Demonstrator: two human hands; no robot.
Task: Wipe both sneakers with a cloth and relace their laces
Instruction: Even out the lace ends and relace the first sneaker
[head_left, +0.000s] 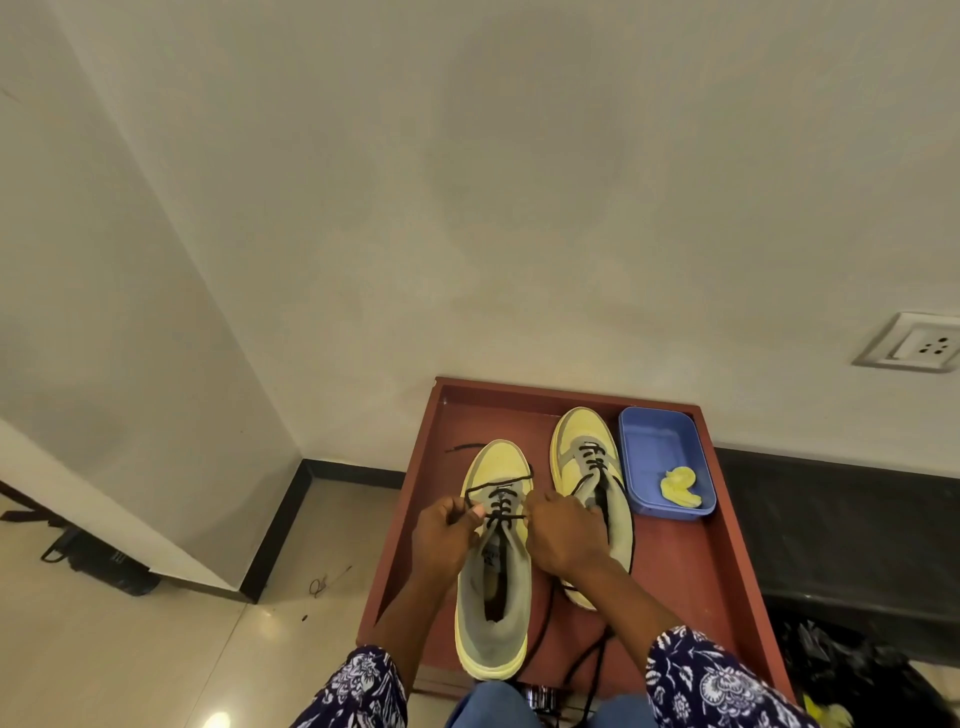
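Yellow-and-grey near sneaker (493, 587) sits toe-away on the red-brown tray table (691, 561); left hand (445, 535) pinches its black lace (498, 506) at the left eyelets, right hand (563, 535) curled on the lace at the right eyelets. Second sneaker (584, 467) stands just right of it, partly laced, lace ends trailing over the table. Blue tub (649, 447) at far right corner holds the crumpled yellow cloth (679, 486).

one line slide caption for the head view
Both hands lace the left sneaker on a red table.
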